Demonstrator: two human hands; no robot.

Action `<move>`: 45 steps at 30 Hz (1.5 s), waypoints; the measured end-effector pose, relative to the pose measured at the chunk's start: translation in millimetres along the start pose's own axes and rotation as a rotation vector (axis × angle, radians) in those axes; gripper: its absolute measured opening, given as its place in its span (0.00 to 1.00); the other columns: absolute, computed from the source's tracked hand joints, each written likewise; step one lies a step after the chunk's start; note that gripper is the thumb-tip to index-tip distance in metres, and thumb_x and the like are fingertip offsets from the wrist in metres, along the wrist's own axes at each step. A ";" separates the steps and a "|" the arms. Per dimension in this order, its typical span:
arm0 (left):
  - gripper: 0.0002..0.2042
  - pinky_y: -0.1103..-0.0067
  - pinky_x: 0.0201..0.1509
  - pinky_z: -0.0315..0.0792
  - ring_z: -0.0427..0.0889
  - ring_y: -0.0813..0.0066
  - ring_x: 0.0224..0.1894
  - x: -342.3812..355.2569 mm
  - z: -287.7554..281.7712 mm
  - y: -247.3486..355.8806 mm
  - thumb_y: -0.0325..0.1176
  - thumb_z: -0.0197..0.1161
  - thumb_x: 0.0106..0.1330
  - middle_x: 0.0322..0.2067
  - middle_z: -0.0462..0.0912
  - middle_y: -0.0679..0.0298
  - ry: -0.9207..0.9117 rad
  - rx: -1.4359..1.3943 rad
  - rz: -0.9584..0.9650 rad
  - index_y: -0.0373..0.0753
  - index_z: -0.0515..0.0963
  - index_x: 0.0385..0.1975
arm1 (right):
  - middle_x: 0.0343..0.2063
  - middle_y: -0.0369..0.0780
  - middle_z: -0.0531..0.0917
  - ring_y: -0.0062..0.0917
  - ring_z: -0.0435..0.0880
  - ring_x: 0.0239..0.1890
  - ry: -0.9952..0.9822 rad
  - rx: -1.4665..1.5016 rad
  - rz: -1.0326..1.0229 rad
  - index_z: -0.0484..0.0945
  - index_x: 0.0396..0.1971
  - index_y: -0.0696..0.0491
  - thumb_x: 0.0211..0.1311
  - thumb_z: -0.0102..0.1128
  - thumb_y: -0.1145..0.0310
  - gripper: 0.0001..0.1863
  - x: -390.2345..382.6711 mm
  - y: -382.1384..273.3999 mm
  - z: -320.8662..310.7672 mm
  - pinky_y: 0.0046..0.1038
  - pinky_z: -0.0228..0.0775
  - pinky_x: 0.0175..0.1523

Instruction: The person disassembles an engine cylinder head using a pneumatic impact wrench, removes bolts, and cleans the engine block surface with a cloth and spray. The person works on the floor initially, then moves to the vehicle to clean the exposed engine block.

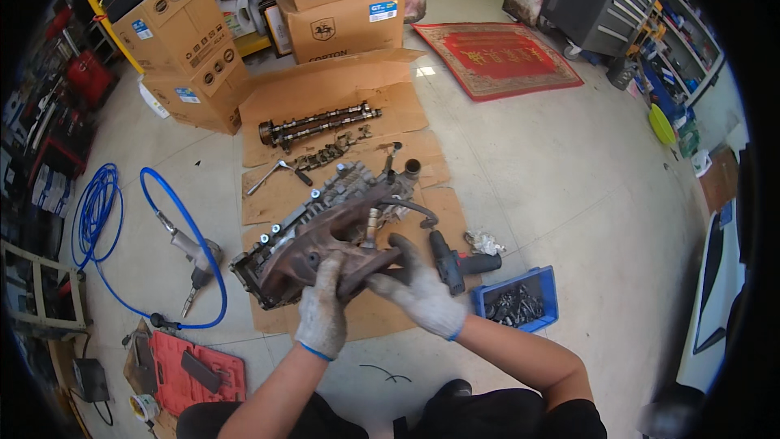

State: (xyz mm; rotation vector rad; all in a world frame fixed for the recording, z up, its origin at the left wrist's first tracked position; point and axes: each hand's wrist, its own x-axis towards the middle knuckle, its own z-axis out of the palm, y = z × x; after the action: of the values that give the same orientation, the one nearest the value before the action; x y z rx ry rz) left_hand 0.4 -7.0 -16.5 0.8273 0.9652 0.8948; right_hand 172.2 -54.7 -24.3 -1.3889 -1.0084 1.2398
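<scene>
Both my hands wear whitish knit gloves with blue cuffs and grip a rusty brown exhaust manifold (pixel 337 223). My left hand (pixel 323 309) holds its near edge, thumb on top. At its right end, my right hand (pixel 422 293) closes around the flange; some fingers are hidden. A sensor (pixel 372 228) with a dark cable sticks up from the manifold. Behind and partly covered by it lies a grey metal cylinder head (pixel 341 183) on cardboard. I cannot tell whether the two touch. A cordless power tool (pixel 451 264) lies right of my right hand.
Camshafts (pixel 321 124) and a ratchet (pixel 280 171) lie on the cardboard (pixel 414 150). A blue bin (pixel 554 297) of small metal parts stands right. To the left are an air impact wrench (pixel 195 254), its blue hose (pixel 223 276) and a red tool case (pixel 175 374). Cartons (pixel 195 65) stand behind.
</scene>
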 end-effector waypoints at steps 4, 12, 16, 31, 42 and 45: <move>0.30 0.63 0.66 0.72 0.78 0.62 0.60 -1.8 -6.7 21.6 0.59 0.53 0.75 0.57 0.78 0.57 -0.041 0.104 -0.207 0.38 0.72 0.62 | 0.56 0.55 0.79 0.42 0.82 0.59 0.020 -0.079 -0.001 0.58 0.70 0.61 0.60 0.73 0.48 0.49 9.9 0.1 0.4 0.37 0.76 0.61; 0.30 0.68 0.65 0.71 0.77 0.64 0.58 -63.0 -24.0 97.3 0.28 0.68 0.59 0.57 0.80 0.53 -0.016 1.314 0.366 0.31 0.70 0.64 | 0.57 0.62 0.78 0.54 0.81 0.58 -0.002 -0.124 0.107 0.53 0.72 0.61 0.56 0.70 0.37 0.57 -0.7 -26.7 -3.9 0.44 0.74 0.62; 0.49 0.65 0.76 0.58 0.66 0.57 0.71 -19.9 3.0 80.7 0.34 0.74 0.51 0.71 0.64 0.50 -0.141 1.528 0.654 0.33 0.55 0.75 | 0.63 0.60 0.72 0.54 0.78 0.60 0.080 0.064 0.040 0.53 0.73 0.58 0.54 0.72 0.44 0.55 0.5 -14.1 3.3 0.43 0.71 0.65; 0.41 0.59 0.75 0.59 0.63 0.46 0.72 30.5 -35.0 51.5 0.54 0.63 0.56 0.72 0.62 0.47 -0.154 1.672 0.835 0.37 0.68 0.69 | 0.52 0.50 0.82 0.44 0.83 0.55 0.173 -0.225 0.047 0.72 0.62 0.55 0.67 0.61 0.57 0.27 -44.4 147.1 -9.7 0.42 0.77 0.58; 0.35 0.54 0.74 0.59 0.63 0.43 0.73 33.3 -28.9 49.8 0.63 0.56 0.68 0.69 0.64 0.43 -0.209 1.765 0.944 0.35 0.79 0.59 | 0.50 0.43 0.84 0.35 0.83 0.54 0.348 -1.296 0.476 0.80 0.54 0.52 0.63 0.64 0.56 0.23 67.3 160.1 -214.9 0.42 0.74 0.50; 0.42 0.53 0.73 0.59 0.65 0.42 0.71 34.1 -18.0 45.5 0.71 0.47 0.68 0.68 0.66 0.41 -0.208 1.739 0.944 0.34 0.79 0.58 | 0.49 0.44 0.85 0.35 0.82 0.53 0.406 -1.309 0.360 0.84 0.44 0.55 0.64 0.61 0.61 0.15 71.0 168.7 -218.9 0.42 0.73 0.52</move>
State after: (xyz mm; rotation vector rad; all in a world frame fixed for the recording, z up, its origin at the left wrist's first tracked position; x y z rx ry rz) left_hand -17.5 44.9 6.6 2.9499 1.0167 0.4783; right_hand 394.3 -44.9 -203.2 -2.7662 -1.3515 0.3487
